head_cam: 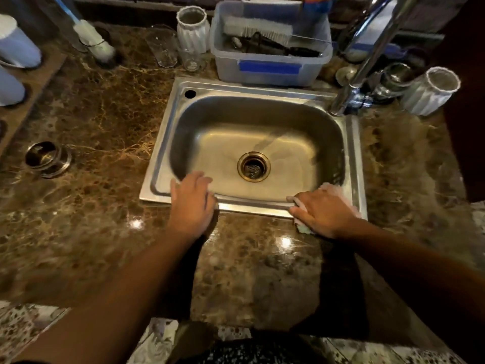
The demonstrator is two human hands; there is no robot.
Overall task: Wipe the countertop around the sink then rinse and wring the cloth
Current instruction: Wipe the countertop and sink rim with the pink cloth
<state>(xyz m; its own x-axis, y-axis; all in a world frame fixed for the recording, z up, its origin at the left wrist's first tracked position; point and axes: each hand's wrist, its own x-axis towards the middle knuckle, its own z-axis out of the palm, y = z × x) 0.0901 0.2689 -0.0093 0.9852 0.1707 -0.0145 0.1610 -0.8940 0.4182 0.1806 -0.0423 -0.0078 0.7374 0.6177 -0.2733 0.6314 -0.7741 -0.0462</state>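
A steel sink (168, 127) is set into a brown marbled countertop (99, 122). My right hand (324, 211) lies flat on a pale pink and green cloth (334, 189), pressing it onto the sink's front right rim; most of the cloth is hidden under the hand. Flat on the front left rim rests my left hand (193, 199), its fingers straight and reaching over the basin edge, holding nothing. The basin is dry-looking, with a brass drain (254, 166) in its middle.
A chrome tap (367, 53) rises at the back right. Behind the sink stands a plastic tub (270, 67) with brushes. White ribbed vases (193, 28) (430, 91), clear glasses (164, 47) and a small steel bowl (48, 158) sit around on the counter.
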